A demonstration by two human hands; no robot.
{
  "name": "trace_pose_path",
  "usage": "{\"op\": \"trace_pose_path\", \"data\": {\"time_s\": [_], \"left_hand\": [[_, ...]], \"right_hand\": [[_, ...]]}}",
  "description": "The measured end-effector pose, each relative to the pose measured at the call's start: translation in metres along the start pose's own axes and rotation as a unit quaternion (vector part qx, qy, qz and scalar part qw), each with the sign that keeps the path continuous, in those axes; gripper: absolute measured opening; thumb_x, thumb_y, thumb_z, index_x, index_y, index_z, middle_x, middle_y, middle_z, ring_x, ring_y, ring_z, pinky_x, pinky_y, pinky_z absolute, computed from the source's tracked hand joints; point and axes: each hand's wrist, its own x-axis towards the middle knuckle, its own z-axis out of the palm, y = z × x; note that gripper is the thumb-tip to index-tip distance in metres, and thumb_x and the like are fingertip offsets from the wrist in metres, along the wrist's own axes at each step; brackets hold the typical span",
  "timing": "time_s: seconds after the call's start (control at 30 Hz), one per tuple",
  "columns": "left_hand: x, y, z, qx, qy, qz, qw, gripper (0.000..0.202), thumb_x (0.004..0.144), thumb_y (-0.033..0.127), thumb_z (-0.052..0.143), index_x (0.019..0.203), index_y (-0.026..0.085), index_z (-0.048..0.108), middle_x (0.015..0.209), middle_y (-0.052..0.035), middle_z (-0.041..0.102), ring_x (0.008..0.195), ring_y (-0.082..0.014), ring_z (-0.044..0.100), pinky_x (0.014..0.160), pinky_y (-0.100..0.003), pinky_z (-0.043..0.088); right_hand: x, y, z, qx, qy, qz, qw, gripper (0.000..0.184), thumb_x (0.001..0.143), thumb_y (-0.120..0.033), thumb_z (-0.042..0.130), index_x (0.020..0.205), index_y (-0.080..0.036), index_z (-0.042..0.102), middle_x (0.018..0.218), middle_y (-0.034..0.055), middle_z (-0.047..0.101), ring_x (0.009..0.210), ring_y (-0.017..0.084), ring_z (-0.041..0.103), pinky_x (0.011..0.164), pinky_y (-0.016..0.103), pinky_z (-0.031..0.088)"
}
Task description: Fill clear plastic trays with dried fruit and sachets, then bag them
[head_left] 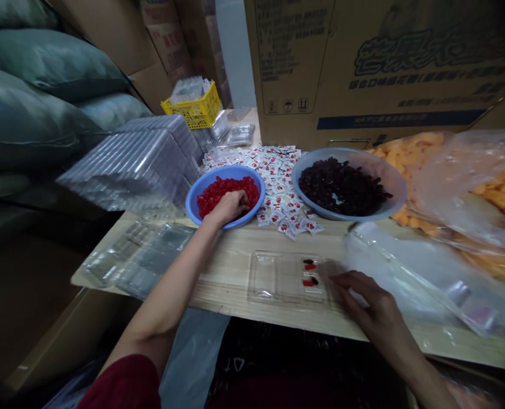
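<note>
My left hand (232, 206) reaches into a blue bowl (193, 209) of small glossy red pieces (212, 194). Its fingers are bent down among them, the tips hidden. My right hand (365, 295) is beside the right edge of a clear plastic tray (283, 289), its fingertips blurred; whether they touch the tray I cannot make out. Inside the tray's right-hand compartments lie red pieces (309, 267) and dark pieces (314, 280). Beyond my right hand stands a pale blue bowl (399, 190) of dark, wrinkled pieces (341, 184) that look like dried fruit.
Small white-and-red sachets (280, 176) are spread between the bowls. Stacked clear trays (137, 159) and flat clear plastic containers (144, 258) are at the left. A yellow basket (199, 111) stands behind. Plastic-bagged orange pieces (426, 159) lie at the right, before a large cardboard box (295, 74).
</note>
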Motion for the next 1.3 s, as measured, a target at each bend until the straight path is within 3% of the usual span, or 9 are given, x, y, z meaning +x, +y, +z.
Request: {"op": "trace_pose_path", "data": {"time_s": [0.2, 0.43, 0.57, 0.67, 0.87, 1.0, 1.07, 1.17, 1.3], "left_hand": [[-0.011, -0.008, -0.009, 0.010, -0.035, -0.027, 0.999, 0.008, 0.073, 0.020, 0.064, 0.076, 0.018, 0.071, 0.074, -0.0055, 0.071, 0.069, -0.0214, 0.065, 0.070, -0.031, 0.049], [-0.003, 0.008, -0.003, 0.033, 0.038, -0.026, 0.998, 0.022, 0.079, 0.015, 0.058, 0.098, 0.017, 0.069, 0.099, -0.0110, 0.072, 0.094, -0.0239, 0.065, 0.087, -0.033, 0.047], [0.004, 0.014, 0.002, 0.027, 0.038, -0.037, 0.998, 0.012, 0.074, 0.019, 0.067, 0.085, 0.015, 0.067, 0.091, -0.0141, 0.072, 0.090, -0.0263, 0.066, 0.086, -0.035, 0.047], [0.001, 0.009, 0.001, -0.002, 0.058, -0.034, 0.998, 0.008, 0.076, 0.020, 0.064, 0.083, 0.016, 0.066, 0.089, -0.0111, 0.072, 0.085, -0.0233, 0.065, 0.083, -0.034, 0.048], [-0.004, 0.000, -0.011, -0.086, 0.142, -0.056, 0.985, 0.023, 0.086, 0.035, 0.054, 0.093, 0.015, 0.062, 0.089, -0.0080, 0.070, 0.077, -0.0178, 0.062, 0.075, -0.030, 0.049], [-0.036, 0.041, -0.007, -0.233, 0.204, -0.046, 0.950, 0.026, 0.084, 0.041, 0.061, 0.094, 0.016, 0.062, 0.083, -0.0037, 0.066, 0.074, -0.0166, 0.059, 0.071, -0.029, 0.047], [-0.068, 0.078, 0.007, -0.275, 0.165, -0.017, 0.947, 0.026, 0.085, 0.044, 0.064, 0.093, 0.019, 0.063, 0.083, -0.0024, 0.065, 0.075, -0.0169, 0.059, 0.071, -0.030, 0.046], [-0.120, 0.133, 0.046, -0.306, 0.017, 0.062, 0.950, 0.017, 0.090, 0.039, 0.063, 0.090, 0.022, 0.067, 0.086, -0.0041, 0.066, 0.076, -0.0177, 0.059, 0.069, -0.031, 0.047], [-0.158, 0.169, 0.109, -0.274, 0.004, 0.131, 0.953, 0.007, 0.090, 0.030, 0.064, 0.090, 0.025, 0.069, 0.096, -0.0086, 0.064, 0.099, -0.0234, 0.059, 0.085, -0.040, 0.049]], "right_hand": [[-0.017, -0.007, 0.001, 0.007, 0.008, 0.007, 1.000, 0.019, 0.098, -0.034, 0.052, 0.106, -0.031, 0.069, 0.106, 0.0083, 0.068, 0.098, 0.028, 0.066, 0.079, 0.044, 0.057], [-0.016, -0.015, 0.002, 0.012, -0.008, -0.002, 1.000, 0.020, 0.099, -0.034, 0.051, 0.106, -0.028, 0.069, 0.105, 0.0088, 0.069, 0.097, 0.027, 0.067, 0.082, 0.044, 0.057], [-0.012, -0.016, 0.003, 0.008, -0.006, 0.007, 1.000, 0.023, 0.099, -0.035, 0.049, 0.105, -0.028, 0.070, 0.101, 0.0087, 0.070, 0.094, 0.027, 0.068, 0.080, 0.044, 0.059], [-0.015, -0.011, 0.003, 0.014, 0.002, 0.016, 1.000, 0.023, 0.098, -0.036, 0.050, 0.104, -0.029, 0.071, 0.100, 0.0083, 0.070, 0.092, 0.027, 0.069, 0.077, 0.042, 0.060], [-0.016, -0.003, 0.003, 0.033, -0.006, 0.026, 0.999, 0.021, 0.098, -0.036, 0.051, 0.101, -0.029, 0.071, 0.096, 0.0072, 0.069, 0.088, 0.026, 0.069, 0.075, 0.040, 0.059], [-0.015, -0.006, -0.002, 0.038, -0.005, 0.052, 0.998, 0.021, 0.099, -0.036, 0.051, 0.102, -0.027, 0.070, 0.098, 0.0073, 0.068, 0.091, 0.025, 0.067, 0.080, 0.040, 0.057], [-0.017, -0.007, -0.003, 0.050, -0.003, 0.072, 0.996, 0.021, 0.100, -0.035, 0.050, 0.103, -0.026, 0.069, 0.098, 0.0073, 0.067, 0.092, 0.025, 0.066, 0.081, 0.039, 0.056], [-0.023, -0.008, 0.002, 0.071, -0.005, 0.093, 0.993, 0.021, 0.100, -0.034, 0.050, 0.102, -0.025, 0.069, 0.098, 0.0076, 0.067, 0.093, 0.024, 0.064, 0.083, 0.038, 0.054], [-0.031, -0.007, 0.014, 0.078, -0.008, 0.080, 0.994, 0.021, 0.101, -0.032, 0.050, 0.103, -0.025, 0.070, 0.100, 0.0084, 0.065, 0.096, 0.024, 0.062, 0.084, 0.038, 0.053]]}}
